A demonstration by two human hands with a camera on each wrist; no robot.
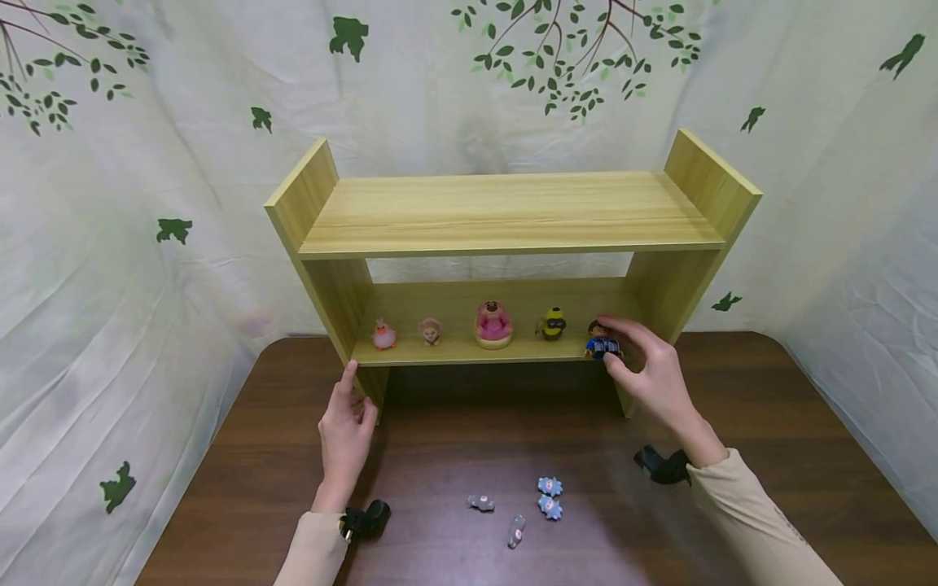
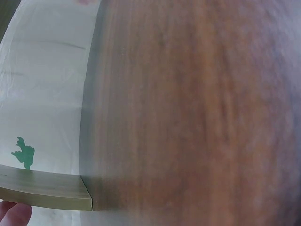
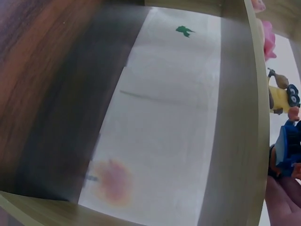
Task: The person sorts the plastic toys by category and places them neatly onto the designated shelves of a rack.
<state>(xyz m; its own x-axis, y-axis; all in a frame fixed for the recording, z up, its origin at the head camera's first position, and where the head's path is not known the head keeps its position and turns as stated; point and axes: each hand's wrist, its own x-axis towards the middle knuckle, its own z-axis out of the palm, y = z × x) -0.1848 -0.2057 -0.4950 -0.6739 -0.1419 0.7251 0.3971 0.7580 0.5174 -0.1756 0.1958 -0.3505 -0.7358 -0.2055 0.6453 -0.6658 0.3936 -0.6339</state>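
Doll in blue (image 1: 602, 348) is at the right end of the lower board (image 1: 458, 297) of a wooden shelf (image 1: 513, 213); I have it pinched between thumb and fingers of my right hand (image 1: 648, 370). Along the row leftward I see a yellow toy (image 1: 554, 324), pink bear (image 1: 493, 325), small toy (image 1: 430, 331) and pink chick (image 1: 383, 335). My left hand (image 1: 346, 430) touches the shelf's left side, index finger extended. Two blue toys (image 1: 550, 509) and two clear pieces (image 1: 481, 504) lie on the table (image 1: 425, 488).

Shelf (image 1: 513, 213), smooth wood-grain board with a faint sheen; blue-clad figurine (image 1: 601, 347), smooth plastic; tabletop (image 1: 440, 456), dark wood grain, softly glossy; backdrop (image 1: 205, 285), creased cloth-like sheeting; right sleeve (image 1: 755, 521), matt cloth.
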